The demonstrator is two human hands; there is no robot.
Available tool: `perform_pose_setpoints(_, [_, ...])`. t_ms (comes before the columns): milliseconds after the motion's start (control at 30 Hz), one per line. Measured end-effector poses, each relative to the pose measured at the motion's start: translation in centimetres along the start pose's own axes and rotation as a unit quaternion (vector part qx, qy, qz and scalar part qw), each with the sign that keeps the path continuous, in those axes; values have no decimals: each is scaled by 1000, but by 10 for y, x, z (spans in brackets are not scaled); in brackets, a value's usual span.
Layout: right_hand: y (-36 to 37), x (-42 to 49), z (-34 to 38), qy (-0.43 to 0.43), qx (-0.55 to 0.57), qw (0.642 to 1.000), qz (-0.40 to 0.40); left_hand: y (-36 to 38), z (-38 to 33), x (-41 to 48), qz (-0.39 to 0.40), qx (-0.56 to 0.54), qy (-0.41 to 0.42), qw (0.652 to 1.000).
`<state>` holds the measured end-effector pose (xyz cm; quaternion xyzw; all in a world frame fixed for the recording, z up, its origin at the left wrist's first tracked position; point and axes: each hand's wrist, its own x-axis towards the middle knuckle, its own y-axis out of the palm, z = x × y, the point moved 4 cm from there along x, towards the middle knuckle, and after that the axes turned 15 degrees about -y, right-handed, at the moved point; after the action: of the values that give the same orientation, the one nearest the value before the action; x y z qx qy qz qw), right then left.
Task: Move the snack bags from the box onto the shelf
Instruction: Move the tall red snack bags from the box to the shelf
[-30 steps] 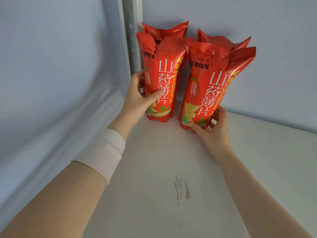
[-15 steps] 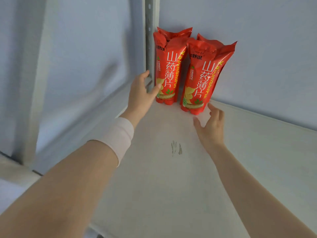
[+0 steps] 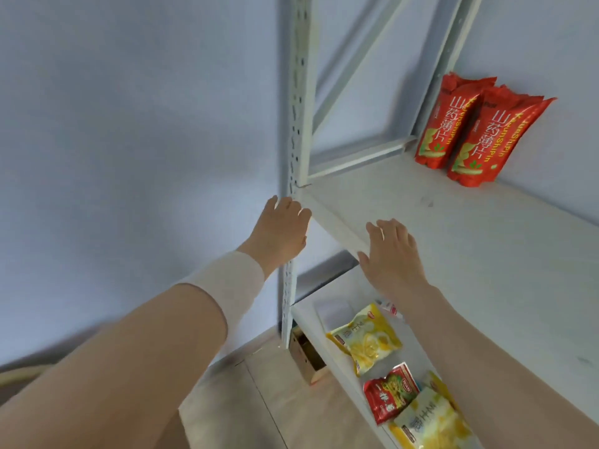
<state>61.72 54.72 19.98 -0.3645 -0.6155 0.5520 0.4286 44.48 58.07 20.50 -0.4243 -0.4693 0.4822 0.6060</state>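
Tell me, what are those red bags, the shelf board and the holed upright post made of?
Red snack bags: glossy plastic or foil film, judging by the shine and the crimped, creased tops.
Upright post: probably painted metal, pale and matt, with rows of punched slots.
Shelf board: white, flat and matt with faint scuffs; it could be painted wood or laminate, hard to tell.

Pale blue-grey wall (image 3: 129, 124) fills the left and far side. Light plank floor (image 3: 259, 403) lies near, with a beige curved strip (image 3: 22, 374) (blurred, unidentifiable) at its left.

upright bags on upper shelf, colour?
Red bags, white and yellow lettering; head view, the only one.
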Motion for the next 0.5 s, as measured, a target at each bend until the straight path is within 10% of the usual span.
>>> perform_pose_setpoints(500, [103, -119, 411, -247, 17, 963, 109, 125, 294, -388, 167, -4, -222, 961])
